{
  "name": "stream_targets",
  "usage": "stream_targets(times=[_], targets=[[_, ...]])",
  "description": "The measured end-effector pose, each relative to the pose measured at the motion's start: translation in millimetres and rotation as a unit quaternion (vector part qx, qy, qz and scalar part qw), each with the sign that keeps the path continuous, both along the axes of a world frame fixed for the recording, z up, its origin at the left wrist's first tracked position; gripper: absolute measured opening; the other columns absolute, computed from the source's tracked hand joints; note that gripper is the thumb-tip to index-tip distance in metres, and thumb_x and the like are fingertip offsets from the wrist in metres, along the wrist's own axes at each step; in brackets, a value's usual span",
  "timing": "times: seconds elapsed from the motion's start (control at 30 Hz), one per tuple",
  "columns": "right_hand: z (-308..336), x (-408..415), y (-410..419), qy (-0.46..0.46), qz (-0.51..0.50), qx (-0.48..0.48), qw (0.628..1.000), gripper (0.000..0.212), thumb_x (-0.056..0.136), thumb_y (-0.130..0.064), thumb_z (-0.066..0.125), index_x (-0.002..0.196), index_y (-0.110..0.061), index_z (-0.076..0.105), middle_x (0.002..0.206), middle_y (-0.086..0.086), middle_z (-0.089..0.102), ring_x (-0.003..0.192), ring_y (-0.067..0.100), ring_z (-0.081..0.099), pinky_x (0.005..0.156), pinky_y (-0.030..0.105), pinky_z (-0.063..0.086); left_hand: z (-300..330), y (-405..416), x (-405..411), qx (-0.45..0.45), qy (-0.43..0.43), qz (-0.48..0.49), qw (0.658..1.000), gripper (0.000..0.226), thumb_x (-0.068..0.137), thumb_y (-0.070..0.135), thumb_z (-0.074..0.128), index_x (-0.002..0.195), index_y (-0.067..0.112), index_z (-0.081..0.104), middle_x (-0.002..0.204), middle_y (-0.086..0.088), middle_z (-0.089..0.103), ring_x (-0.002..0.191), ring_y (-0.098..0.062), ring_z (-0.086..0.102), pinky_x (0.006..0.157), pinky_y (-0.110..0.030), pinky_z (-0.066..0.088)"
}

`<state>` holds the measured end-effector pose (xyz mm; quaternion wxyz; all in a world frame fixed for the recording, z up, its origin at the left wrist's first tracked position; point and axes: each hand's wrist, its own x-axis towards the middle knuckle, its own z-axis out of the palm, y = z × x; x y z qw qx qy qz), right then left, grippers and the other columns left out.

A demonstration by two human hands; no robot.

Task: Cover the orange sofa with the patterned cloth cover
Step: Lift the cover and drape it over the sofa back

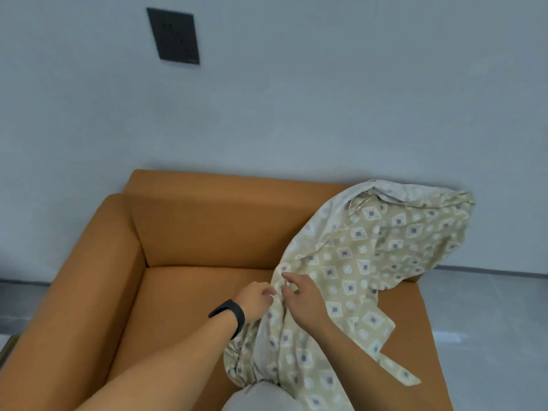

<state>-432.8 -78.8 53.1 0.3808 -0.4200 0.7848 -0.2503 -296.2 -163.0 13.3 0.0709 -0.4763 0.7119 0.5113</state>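
The pale grey wall [296, 99] filled the upper half of my view, with a dark socket plate [173, 36] set high on it toward the left. Below it stood the orange sofa [189, 238], its backrest against the wall, its left armrest and most of the seat bare. A strip of grey floor [486, 315] showed past the sofa's right edge. The patterned cloth cover [370, 262], beige with pale diamonds and dots, lay bunched over the sofa's right side: its upper part was heaped over the back right corner and the top of the backrest, and the rest ran down across the right half of the seat to the front edge, where a loose flap spread toward the right armrest. Both my forearms reached in from the bottom edge. My right hand [299, 301] lay on top of the cloth near the middle of the seat, its fingers curled and pinching a fold. My left hand [255, 301] was just beside it, its fingertips gathered on the same fold at the cloth's left edge. A black band [229, 315] sat on my left wrist.
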Motion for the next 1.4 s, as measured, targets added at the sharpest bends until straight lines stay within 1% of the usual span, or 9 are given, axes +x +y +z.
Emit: stream_targets(times=[0.1, 0.37, 0.53, 0.6, 0.7, 0.83, 0.97, 1.2, 1.4], targets=[[-7.3, -29.1, 0.1, -0.025, 0.005, 0.018, 1.0, 0.04, 0.103, -0.03, 0.048, 0.142, -0.03, 0.053, 0.14, -0.006, 0.05, 0.11, 0.004, 0.051, 0.094, 0.019, 0.037, -2.9, 2.6, -31.0, 0.028, -0.04, -0.021, 0.999, 0.032, 0.101, 0.029, 0.051, 0.131, 0.024, 0.063, 0.131, -0.001, 0.051, 0.125, -0.029, 0.057, 0.09, -0.028, 0.046], [-22.9, -62.2, -24.6, -0.09, -0.037, 0.012, 0.995, 0.043, 0.103, -0.024, 0.044, 0.145, -0.027, 0.051, 0.151, 0.0, 0.044, 0.135, 0.013, 0.045, 0.106, 0.024, 0.033, -14.3, -40.5, -63.0, 0.02, -0.124, -0.052, 0.991, 0.04, 0.101, 0.031, 0.049, 0.139, 0.026, 0.058, 0.146, -0.01, 0.052, 0.113, -0.024, 0.061, 0.085, -0.03, 0.052], [-32.1, -72.4, -12.9, -0.099, -0.065, -0.006, 0.993, 0.038, 0.103, -0.027, 0.046, 0.14, -0.029, 0.056, 0.142, -0.006, 0.049, 0.111, 0.003, 0.052, 0.088, 0.014, 0.036, -42.1, -42.7, -81.5, 0.025, -0.128, -0.048, 0.99, 0.02, 0.099, 0.029, 0.058, 0.106, 0.03, 0.076, 0.135, -0.005, 0.062, 0.115, -0.025, 0.061, 0.089, -0.03, 0.051], [-33.8, -74.6, -6.8, -0.1, -0.072, -0.012, 0.992, 0.037, 0.103, -0.026, 0.047, 0.138, -0.028, 0.058, 0.137, -0.008, 0.05, 0.098, -0.004, 0.051, 0.078, 0.004, 0.036, -52.0, -38.9, -86.3, 0.028, -0.178, -0.11, 0.978, 0.019, 0.097, 0.042, 0.055, 0.101, 0.042, 0.074, 0.146, 0.003, 0.052, 0.129, -0.024, 0.051, 0.104, -0.032, 0.042], [-36.0, -73.6, 4.0, -0.097, -0.07, -0.017, 0.993, 0.034, 0.103, -0.025, 0.047, 0.134, -0.027, 0.061, 0.131, -0.01, 0.051, 0.093, -0.011, 0.05, 0.075, -0.003, 0.035, -71.3, -35.6, -87.3, 0.047, -0.256, -0.192, 0.946, 0.042, 0.095, 0.059, 0.039, 0.134, 0.054, 0.055, 0.166, 0.004, 0.018, 0.152, -0.029, 0.013, 0.119, -0.048, 0.016], [-39.0, -65.3, 17.2, -0.093, -0.078, -0.002, 0.993, 0.029, 0.102, -0.026, 0.05, 0.126, -0.028, 0.065, 0.127, -0.01, 0.053, 0.103, -0.002, 0.052, 0.084, 0.006, 0.035, -72.2, -38.9, -83.0, 0.094, -0.274, -0.087, 0.953, 0.051, 0.093, 0.066, 0.045, 0.142, 0.055, 0.046, 0.168, -0.005, 0.008, 0.152, -0.038, 0.009, 0.121, -0.048, 0.018], [-42.2, -49.2, 18.9, -0.086, -0.088, 0.012, 0.992, 0.026, 0.101, -0.025, 0.051, 0.12, -0.03, 0.067, 0.123, -0.011, 0.057, 0.107, -0.001, 0.052, 0.095, 0.016, 0.04, -87.4, -44.1, -79.1, 0.19, -0.165, 0.015, 0.968, 0.043, 0.095, 0.05, 0.061, 0.125, 0.02, 0.07, 0.124, -0.001, 0.069, 0.109, -0.02, 0.065, 0.101, -0.037, 0.052], [-41.3, -13.3, -6.8, -0.075, -0.149, 0.05, 0.985, 0.02, 0.099, -0.023, 0.053, 0.112, -0.023, 0.068, 0.099, -0.018, 0.06, 0.097, 0.002, 0.055, 0.088, 0.023, 0.042, -69.7, -40.9, -45.9, 0.116, -0.025, 0.035, 0.992, 0.031, 0.101, 0.011, 0.044, 0.102, 0.022, 0.073, 0.113, 0.003, 0.067, 0.093, -0.014, 0.06, 0.069, -0.022, 0.045], [-83.7, 58.1, -22.6, -0.041, -0.119, 0.224, 0.967, 0.051, 0.09, -0.033, 0.061, 0.138, -0.021, 0.051, 0.133, 0.0, 0.054, 0.117, 0.019, 0.057, 0.097, 0.03, 0.047, -57.2, -66.3, -7.6, 0.14, -0.005, -0.051, 0.989, 0.026, 0.104, 0.016, 0.043, 0.107, 0.023, 0.067, 0.09, 0.008, 0.06, 0.064, -0.012, 0.051, 0.059, -0.025, 0.042]])
